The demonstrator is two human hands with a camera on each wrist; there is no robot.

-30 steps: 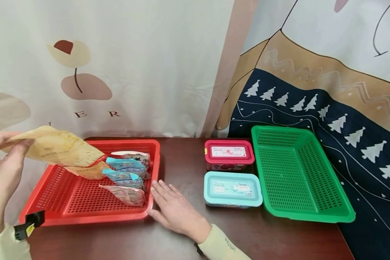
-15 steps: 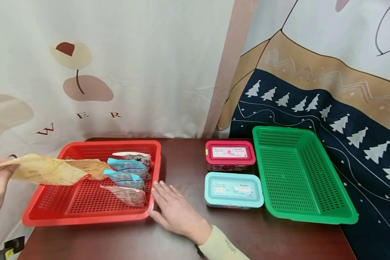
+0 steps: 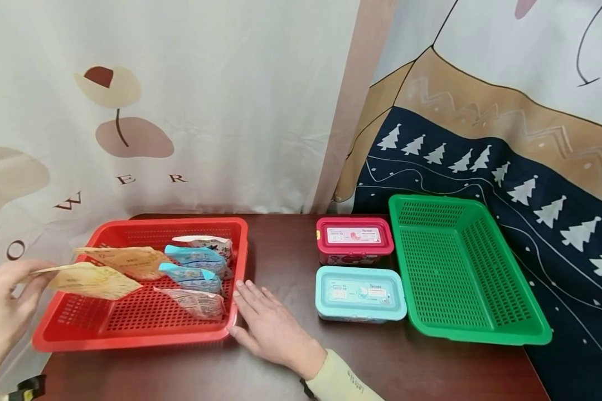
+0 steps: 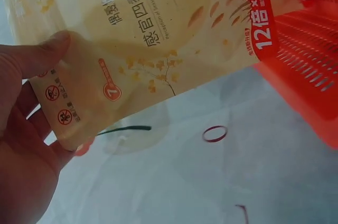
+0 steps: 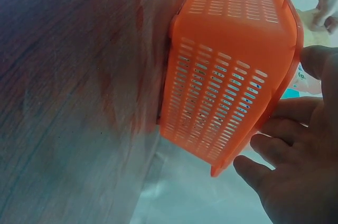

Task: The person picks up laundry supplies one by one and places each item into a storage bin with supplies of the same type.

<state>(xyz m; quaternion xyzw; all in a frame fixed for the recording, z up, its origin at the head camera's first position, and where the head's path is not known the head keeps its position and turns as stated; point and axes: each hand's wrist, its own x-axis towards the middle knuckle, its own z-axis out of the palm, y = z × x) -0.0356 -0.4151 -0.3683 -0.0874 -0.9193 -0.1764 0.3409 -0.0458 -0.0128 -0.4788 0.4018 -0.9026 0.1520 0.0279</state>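
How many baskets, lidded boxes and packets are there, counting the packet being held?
Baskets: 2
Lidded boxes: 2
Packets: 6, including one in the left hand
Total: 10

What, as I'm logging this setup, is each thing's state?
Left hand: pinching the yellow pouch
Yellow pouch: held, partly over red basket
Tan pouch: tilted in red basket
Four smaller pouches: lined up in red basket
Red basket: upright, partly filled
Right hand: fingers extended at its rim
Crimson box: lid closed
Light-blue box: lid closed
Green basket: upright, open-topped
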